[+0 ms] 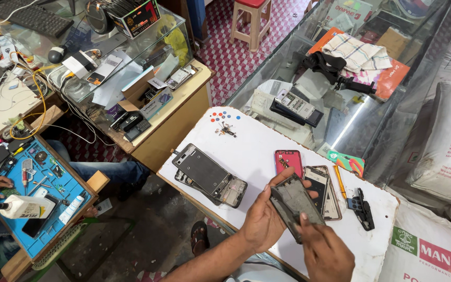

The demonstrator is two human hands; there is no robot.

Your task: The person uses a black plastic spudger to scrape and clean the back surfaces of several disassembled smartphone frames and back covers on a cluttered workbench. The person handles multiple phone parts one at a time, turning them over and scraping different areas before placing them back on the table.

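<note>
My left hand [261, 219] grips a dark, opened phone body [294, 202] from its left side, holding it tilted above a white board [257, 146]. My right hand [325, 251] comes from below, its thumb pressing on the lower right edge of the same phone body. On the board just beyond lie a red phone back cover [288, 161] and a phone frame with a dark screen [320, 188]. A larger dark phone chassis [209, 175] rests to the left.
A yellow-handled tool [340, 181], a black clip-like tool [362, 208] and tiny screws [226, 129] lie on the board. Glass counters stand at the back right and upper left. A second person works at a blue repair mat [48, 201] on the left. White sacks sit to the right.
</note>
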